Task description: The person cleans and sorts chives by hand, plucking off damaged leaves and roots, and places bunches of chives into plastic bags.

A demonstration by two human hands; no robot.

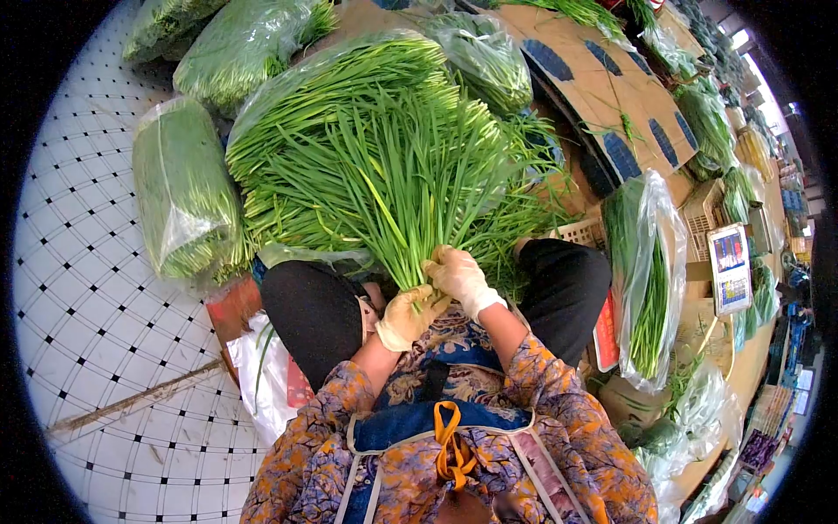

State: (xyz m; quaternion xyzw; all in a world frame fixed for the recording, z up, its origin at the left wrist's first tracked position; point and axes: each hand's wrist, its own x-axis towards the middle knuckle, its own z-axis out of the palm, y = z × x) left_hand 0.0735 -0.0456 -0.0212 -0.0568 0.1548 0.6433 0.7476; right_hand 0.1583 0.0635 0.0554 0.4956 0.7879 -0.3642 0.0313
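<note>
A fanned bunch of garlic chives stands up from my lap, its long green leaves spreading away from me. Around its lower stems is my left hand, in a pale glove, fingers closed. My right hand, gloved too, closes on the same bunch just above and to the right; its fingertips are partly hidden among the stems. Behind the bunch lies a large heap of garlic chives on a clear plastic sheet, with loose leaves scattered at its right side.
Plastic-wrapped bundles lie to the left on the tiled floor. Flattened cardboard is at the upper right. A bagged bundle and a scale display stand to the right. A white plastic bag lies by my left knee.
</note>
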